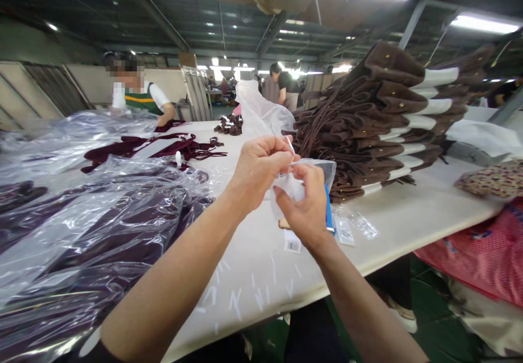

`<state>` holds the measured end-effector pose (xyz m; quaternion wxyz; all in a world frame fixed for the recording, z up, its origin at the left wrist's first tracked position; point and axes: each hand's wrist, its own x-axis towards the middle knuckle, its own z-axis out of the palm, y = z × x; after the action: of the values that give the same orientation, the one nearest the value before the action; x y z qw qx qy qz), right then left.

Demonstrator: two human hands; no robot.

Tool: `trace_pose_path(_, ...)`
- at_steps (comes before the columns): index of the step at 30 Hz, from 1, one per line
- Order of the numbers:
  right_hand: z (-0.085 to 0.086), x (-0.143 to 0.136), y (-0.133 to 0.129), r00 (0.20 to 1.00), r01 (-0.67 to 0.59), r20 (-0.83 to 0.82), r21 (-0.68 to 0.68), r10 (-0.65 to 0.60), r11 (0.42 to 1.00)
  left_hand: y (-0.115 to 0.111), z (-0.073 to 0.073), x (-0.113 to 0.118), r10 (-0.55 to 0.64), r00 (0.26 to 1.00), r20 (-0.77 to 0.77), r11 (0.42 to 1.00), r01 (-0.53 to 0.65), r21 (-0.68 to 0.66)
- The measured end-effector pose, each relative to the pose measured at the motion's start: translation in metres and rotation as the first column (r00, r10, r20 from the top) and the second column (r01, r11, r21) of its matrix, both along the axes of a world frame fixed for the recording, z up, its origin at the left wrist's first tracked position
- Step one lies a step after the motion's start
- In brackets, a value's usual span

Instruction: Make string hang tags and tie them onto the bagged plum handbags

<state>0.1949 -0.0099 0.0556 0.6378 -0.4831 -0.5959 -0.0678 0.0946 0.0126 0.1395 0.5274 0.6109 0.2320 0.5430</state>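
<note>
Both hands meet above the white table (261, 254). My left hand (261, 169) pinches a thin white strip (290, 146) between thumb and fingers. Just right of it and slightly lower, my right hand (304, 205) has its fingers curled at a translucent white plastic piece (292, 186); exactly what its fingertips grip is too small to tell. Behind the right hand lie a clear bag (327, 169) and a blue item (328, 207). A barcode label (292, 242) is on the table below the hands.
Dark garments in clear plastic (102, 243) cover the left side. Brown folded items (379, 118) are piled high at the right. Maroon pieces (122, 147) lie farther back, near a person (143, 98). Red woven sacking (486, 248) hangs at the right; white scraps (261, 297) lie near the front edge.
</note>
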Motion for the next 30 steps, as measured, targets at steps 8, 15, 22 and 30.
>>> trace_pose_path(8, 0.009, 0.031, 0.011, 0.745, -0.582, -0.503, -0.172, 0.437, 0.795, 0.002, -0.003, -0.017, -0.13, 0.991, 0.041, 0.991, 0.131, -0.019)
trace_pose_path(15, -0.005, 0.017, 0.0, 0.583, -0.796, -0.552, -0.245, 0.596, 0.553, -0.005, -0.006, -0.025, -0.149, 0.989, -0.009, 0.984, 0.148, -0.096)
trace_pose_path(22, -0.017, 0.012, -0.01, 0.454, -0.887, -0.598, -0.371, 0.661, 0.274, 0.002, -0.014, -0.037, -0.187, 0.982, 0.035, 0.97, 0.19, -0.153)
trace_pose_path(30, -0.02, 0.012, -0.014, 0.406, -0.911, -0.675, -0.357, 0.616, 0.208, 0.01, -0.025, -0.053, -0.154, 0.985, 0.074, 0.958, 0.167, -0.231)
